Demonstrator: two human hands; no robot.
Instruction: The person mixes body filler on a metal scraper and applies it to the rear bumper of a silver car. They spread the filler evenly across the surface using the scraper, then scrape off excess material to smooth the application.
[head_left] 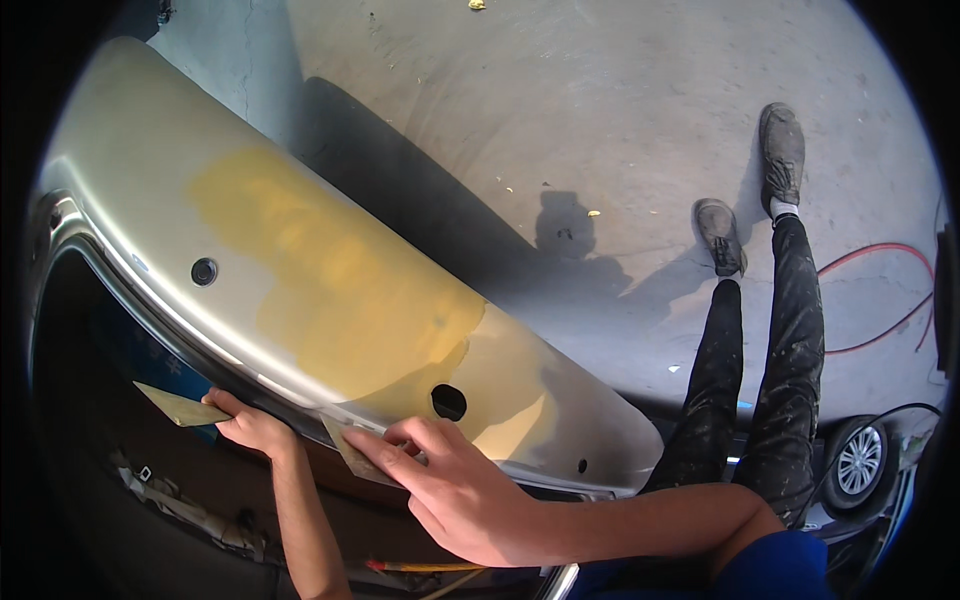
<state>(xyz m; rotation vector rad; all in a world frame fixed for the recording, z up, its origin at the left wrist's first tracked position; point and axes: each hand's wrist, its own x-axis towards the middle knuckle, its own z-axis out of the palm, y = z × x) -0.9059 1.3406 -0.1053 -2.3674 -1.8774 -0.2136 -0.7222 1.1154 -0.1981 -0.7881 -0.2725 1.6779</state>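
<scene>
A silver car bumper (150,130) runs diagonally from the upper left toward the lower middle. A broad patch of yellow body filler (340,280) covers its middle, uneven in tone. My left hand (255,425) is closed on a thin, pale, pointed plate (178,407), held over the dark car interior. My right hand (465,490) pinches a flat filler spreader (358,455) between thumb and fingers. That spreader's far edge is at the bumper's inner edge; whether it touches I cannot tell. Just beyond my right hand is a round dark hole (449,402) in the bumper.
A round black sensor (204,271) sits in the bumper. Legs in dark, spotted trousers (785,370) stand on the concrete floor (620,110) at the right. A red hose (870,250) and a car wheel (857,462) lie beyond them. A yellow-and-red stick (430,567) is low in the middle.
</scene>
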